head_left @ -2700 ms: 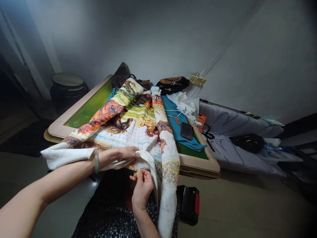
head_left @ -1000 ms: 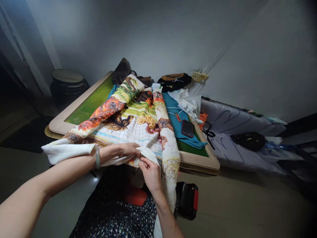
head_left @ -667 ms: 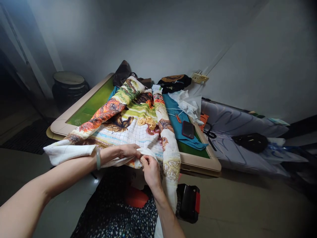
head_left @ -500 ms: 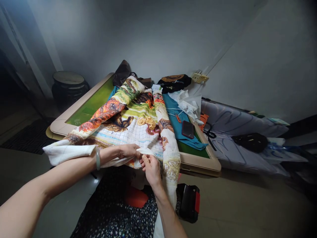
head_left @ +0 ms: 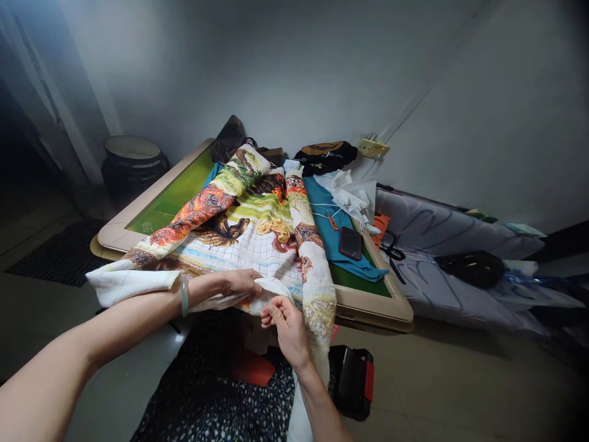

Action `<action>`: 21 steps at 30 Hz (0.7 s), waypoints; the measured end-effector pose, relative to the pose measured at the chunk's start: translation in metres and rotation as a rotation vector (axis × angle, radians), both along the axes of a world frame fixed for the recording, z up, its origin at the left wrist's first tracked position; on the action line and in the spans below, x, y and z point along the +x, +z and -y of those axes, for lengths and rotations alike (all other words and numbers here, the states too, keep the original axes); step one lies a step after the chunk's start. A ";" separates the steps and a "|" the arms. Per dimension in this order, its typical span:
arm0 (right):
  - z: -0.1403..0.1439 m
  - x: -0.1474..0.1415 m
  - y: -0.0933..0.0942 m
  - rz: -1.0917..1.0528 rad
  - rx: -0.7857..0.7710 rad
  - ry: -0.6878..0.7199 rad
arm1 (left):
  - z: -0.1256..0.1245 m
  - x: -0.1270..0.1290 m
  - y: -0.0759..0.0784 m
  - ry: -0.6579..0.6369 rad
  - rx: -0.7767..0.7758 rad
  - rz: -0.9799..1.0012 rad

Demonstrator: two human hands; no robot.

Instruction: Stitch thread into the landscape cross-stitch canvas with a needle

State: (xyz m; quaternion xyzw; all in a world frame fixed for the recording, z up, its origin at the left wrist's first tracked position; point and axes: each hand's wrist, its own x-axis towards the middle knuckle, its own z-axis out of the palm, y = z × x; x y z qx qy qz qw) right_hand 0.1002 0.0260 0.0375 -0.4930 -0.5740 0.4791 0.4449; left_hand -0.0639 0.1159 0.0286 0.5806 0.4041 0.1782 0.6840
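A cross-stitch cloth (head_left: 276, 261) with a printed grid and stitched horses spreads over the table, its two sides rolled. My left hand (head_left: 243, 282) is closed on the cloth's near edge, where a white fold stands up; its fingertips are partly hidden. Just right of and below that fold, my right hand (head_left: 289, 328) is pinched, slightly apart from the cloth. Whatever lies between its fingertips is too small to make out. Skeins of yellow and maroon thread (head_left: 270, 227) rest on the cloth beyond my hands.
A phone (head_left: 350, 243) lies on teal fabric (head_left: 329, 215) at the right of the green-topped table (head_left: 115, 228). Behind it are white crumpled wrappings (head_left: 343, 190) and a black pouch (head_left: 324, 156). Scissors (head_left: 392, 248) lie near a covered sofa (head_left: 442, 227). A black stool (head_left: 133, 166) stands left.
My right hand has drawn down and slightly away from the white fold it was touching. My left hand keeps its hold on the cloth. The view has shifted slightly.
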 end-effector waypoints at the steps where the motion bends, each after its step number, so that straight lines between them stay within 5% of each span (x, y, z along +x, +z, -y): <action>1: 0.002 0.000 0.001 -0.031 -0.011 -0.007 | 0.001 0.000 0.001 -0.004 -0.005 0.001; 6: 0.005 0.001 0.006 -0.060 0.009 -0.076 | 0.002 0.001 0.007 -0.058 0.008 -0.033; 12: -0.012 0.008 -0.004 0.210 0.200 -0.235 | 0.009 0.007 0.029 -0.004 0.443 -0.371; 17: -0.042 0.018 -0.011 -0.090 0.023 -0.260 | 0.039 0.012 0.047 0.084 0.915 -0.527; 19: -0.049 0.019 -0.013 -0.174 -0.023 -0.239 | 0.050 0.014 0.044 0.035 1.141 -0.643; 21: -0.051 0.019 -0.015 -0.201 -0.041 -0.230 | 0.055 0.018 0.034 -0.019 1.205 -0.764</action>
